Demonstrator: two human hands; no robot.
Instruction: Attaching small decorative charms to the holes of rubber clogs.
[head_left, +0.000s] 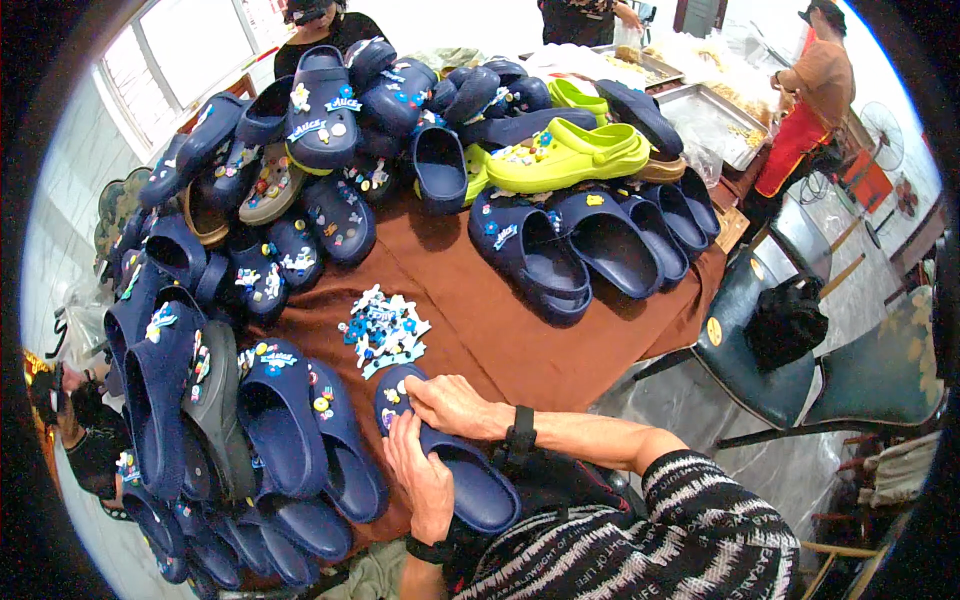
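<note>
A navy clog [478, 488] lies at the front edge of the table, its toe pointing away from me and a few charms on its upper. My left hand [418, 472] lies along the left side of the clog, fingers bent against its upper. From the right, my right hand [452, 405] is closed on the toe area, fingers curled at the charms. Whether a small charm is pinched under those fingertips is hidden. Just beyond the toe sits a loose pile of white, blue and green shoe charms [385, 325] on the brown tablecloth [450, 285].
Navy clogs with charms [282, 415] crowd the left side, with a grey clog [218, 410] among them. More are heaped at the back, including a lime-green clog [570, 155]. A row of navy clogs [610, 240] stands right. Chairs [750, 340] and several people are around the table.
</note>
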